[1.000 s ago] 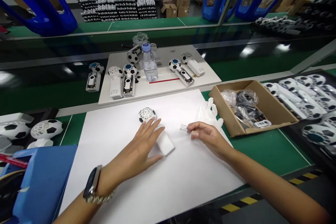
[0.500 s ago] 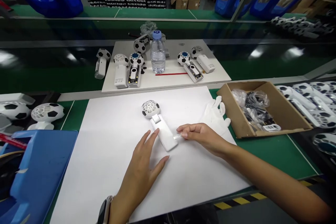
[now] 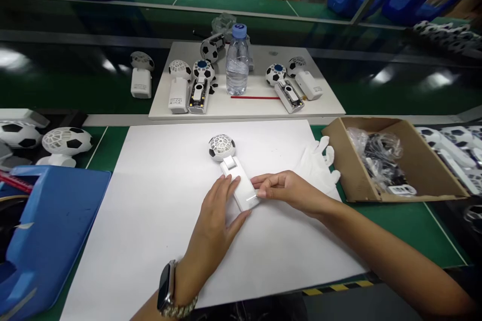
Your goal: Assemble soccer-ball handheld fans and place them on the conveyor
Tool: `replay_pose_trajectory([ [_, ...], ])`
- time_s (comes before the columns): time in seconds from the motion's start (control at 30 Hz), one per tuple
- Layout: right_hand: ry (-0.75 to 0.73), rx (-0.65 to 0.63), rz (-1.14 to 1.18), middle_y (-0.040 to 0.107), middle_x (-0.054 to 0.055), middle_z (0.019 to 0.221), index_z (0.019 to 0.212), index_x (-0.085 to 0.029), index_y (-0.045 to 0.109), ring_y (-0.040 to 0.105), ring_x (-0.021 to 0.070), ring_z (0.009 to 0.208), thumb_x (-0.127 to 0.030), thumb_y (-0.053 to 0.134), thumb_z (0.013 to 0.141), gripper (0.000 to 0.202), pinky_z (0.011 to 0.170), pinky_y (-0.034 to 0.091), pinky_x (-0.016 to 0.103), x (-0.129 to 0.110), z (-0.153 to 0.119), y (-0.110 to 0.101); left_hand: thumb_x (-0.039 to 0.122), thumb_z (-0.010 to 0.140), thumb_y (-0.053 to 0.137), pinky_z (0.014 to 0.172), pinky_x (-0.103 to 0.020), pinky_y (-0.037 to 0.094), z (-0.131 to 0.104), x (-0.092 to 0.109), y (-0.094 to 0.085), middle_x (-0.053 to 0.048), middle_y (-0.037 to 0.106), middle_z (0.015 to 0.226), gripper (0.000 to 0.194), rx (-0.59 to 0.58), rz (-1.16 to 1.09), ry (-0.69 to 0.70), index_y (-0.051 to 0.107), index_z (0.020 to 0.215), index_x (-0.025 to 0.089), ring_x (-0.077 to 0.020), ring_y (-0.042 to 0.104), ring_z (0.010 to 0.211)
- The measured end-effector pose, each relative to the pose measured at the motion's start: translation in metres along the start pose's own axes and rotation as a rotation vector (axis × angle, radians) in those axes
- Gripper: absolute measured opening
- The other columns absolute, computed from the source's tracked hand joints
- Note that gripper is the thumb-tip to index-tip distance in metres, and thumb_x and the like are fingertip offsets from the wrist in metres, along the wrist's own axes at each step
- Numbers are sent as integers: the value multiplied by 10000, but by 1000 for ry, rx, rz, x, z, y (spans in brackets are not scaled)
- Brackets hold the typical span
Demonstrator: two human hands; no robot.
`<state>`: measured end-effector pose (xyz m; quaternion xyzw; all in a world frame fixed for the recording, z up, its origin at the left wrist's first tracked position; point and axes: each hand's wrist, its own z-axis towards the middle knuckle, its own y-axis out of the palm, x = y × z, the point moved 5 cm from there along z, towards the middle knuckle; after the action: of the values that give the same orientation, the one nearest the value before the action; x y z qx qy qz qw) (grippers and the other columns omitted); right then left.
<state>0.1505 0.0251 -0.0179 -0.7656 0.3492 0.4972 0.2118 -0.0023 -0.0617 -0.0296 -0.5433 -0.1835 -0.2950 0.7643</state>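
Brace the white oblong plastic handle [image 3: 241,188] with the loosely open left hand [image 3: 211,225]; square the clear film label [image 3: 253,195], pinched in the right hand [image 3: 288,191], before pressing evenly.

A dark-faced smartwatch [image 3: 166,287] and a beaded bracelet [image 3: 179,309] circle one wrist.

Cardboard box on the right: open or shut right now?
Open. The cardboard box has no flaps or lid across its top, and bagged cables are visible inside.

Glossy blue plastic bin [image 3: 75,220], smooth white paper [image 3: 150,180]
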Motion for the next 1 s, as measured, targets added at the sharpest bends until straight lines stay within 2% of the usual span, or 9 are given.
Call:
replay_pose_trajectory([
  [0.2, 26, -22, -16, 550, 79, 1256, 822, -179, 746, 551, 232, 1105, -434, 710, 743, 269, 980, 397, 362, -1, 1, 0, 337, 867, 552, 1063, -466, 397, 2, -1, 2, -51, 499, 1362, 687, -8, -31, 5, 156, 1428, 299, -233, 320, 1352],
  [0.4, 41, 24, -49, 531, 51, 1252, 706, -189, 718, 560, 226, 1086, -385, 790, 649, 217, 950, 419, 360, 3, 3, 0, 337, 868, 551, 1076, -424, 392, 3, -2, 1, -42, 501, 1360, 656, -18, -35, 2, 197, 1415, 265, -209, 304, 1354],
  [0.7, 51, 50, -155, 527, 41, 1242, 694, -195, 720, 560, 221, 1084, -345, 787, 653, 169, 944, 419, 345, 1, 4, 3, 293, 859, 570, 1102, -428, 356, 2, -1, 3, -48, 489, 1371, 718, -12, -33, 45, 145, 1435, 246, -200, 268, 1369],
  [1.0, 38, 49, -150, 533, 28, 1231, 684, -204, 723, 564, 210, 1071, -326, 792, 648, 145, 952, 422, 344, 4, 5, 6, 290, 861, 567, 1109, -404, 349, 1, -2, 4, -51, 499, 1364, 680, -16, -44, 30, 192, 1423, 209, -189, 267, 1366],
])
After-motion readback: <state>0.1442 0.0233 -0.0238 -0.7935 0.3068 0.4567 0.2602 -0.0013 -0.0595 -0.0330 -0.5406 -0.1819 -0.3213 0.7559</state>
